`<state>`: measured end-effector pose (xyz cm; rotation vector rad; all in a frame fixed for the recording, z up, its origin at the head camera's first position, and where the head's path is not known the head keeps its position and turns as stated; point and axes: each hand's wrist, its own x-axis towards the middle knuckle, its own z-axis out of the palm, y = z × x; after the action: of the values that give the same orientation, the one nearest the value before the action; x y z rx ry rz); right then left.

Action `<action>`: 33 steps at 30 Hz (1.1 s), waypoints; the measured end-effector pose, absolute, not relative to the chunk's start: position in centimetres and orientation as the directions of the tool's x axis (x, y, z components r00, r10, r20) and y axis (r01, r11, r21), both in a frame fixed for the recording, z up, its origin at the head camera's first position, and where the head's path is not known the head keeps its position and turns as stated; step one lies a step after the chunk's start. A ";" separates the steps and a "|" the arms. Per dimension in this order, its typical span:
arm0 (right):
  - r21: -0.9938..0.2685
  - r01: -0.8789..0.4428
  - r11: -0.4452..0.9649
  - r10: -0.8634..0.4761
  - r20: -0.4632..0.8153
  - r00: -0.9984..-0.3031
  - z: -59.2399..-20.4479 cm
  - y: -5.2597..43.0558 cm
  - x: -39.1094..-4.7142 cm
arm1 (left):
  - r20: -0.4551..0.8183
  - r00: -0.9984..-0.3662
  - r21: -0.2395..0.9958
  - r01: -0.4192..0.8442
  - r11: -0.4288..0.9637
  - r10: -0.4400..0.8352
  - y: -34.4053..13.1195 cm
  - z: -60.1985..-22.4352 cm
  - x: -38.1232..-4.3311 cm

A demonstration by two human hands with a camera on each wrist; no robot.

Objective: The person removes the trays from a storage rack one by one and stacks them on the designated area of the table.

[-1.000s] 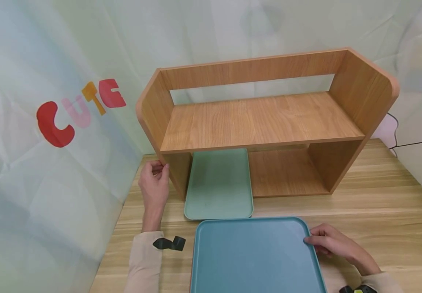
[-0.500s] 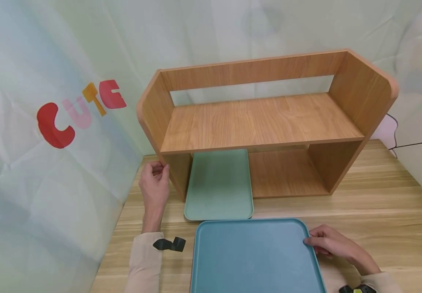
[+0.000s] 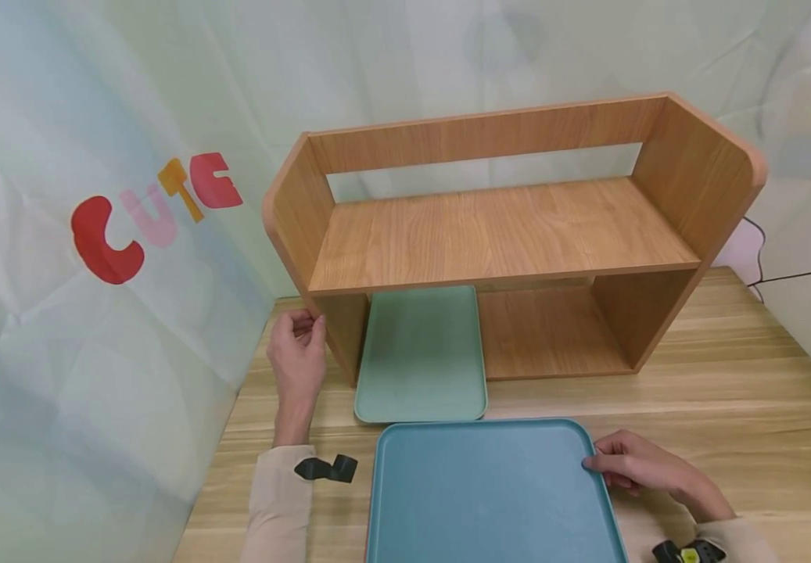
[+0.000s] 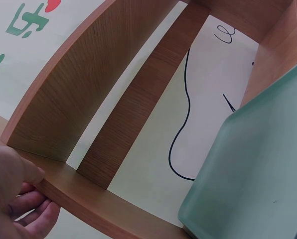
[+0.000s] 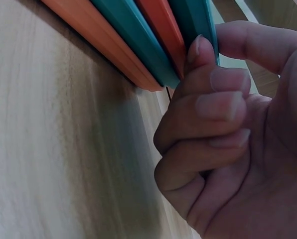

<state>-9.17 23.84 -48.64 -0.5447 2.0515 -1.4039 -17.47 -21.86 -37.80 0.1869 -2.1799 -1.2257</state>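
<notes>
A wooden two-tier shelf (image 3: 504,231) stands on the table, its left side panel pinched at the front edge between the thumb and fingers of my left hand (image 3: 297,356). In the lower tier's left part lies a green tray (image 3: 422,356), its front end sticking out past the shelf. Before it sits a blue tray (image 3: 489,493), the top one of a stack. The thumb and index finger of my right hand (image 3: 647,467) pinch that tray's right rim. Below it, the right wrist view shows an orange tray (image 5: 106,42) and other teal and red-orange edges.
The wood-grain table (image 3: 743,391) extends right of the shelf. A printed fabric backdrop (image 3: 130,352) with the letters CUTE hangs close along the left, and fabric also hangs behind the shelf and at the right.
</notes>
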 end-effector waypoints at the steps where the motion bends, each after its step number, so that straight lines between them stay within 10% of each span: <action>1: -0.929 -0.006 0.370 -0.623 -0.243 -0.743 -48.6 23.9 -9.2 | 0.449 -0.796 0.812 0.174 0.556 -0.407 -21.9 -37.8 -17.5; 33: -0.870 0.051 0.490 -0.255 -0.200 -0.946 -47.0 23.6 -11.7 | 0.462 -0.794 0.801 0.183 0.571 -0.394 -21.9 -37.8 -17.4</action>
<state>-11.68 23.62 -47.00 -0.1722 2.4365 -1.4383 -17.37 -21.95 -37.78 0.1684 -2.1838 -1.2094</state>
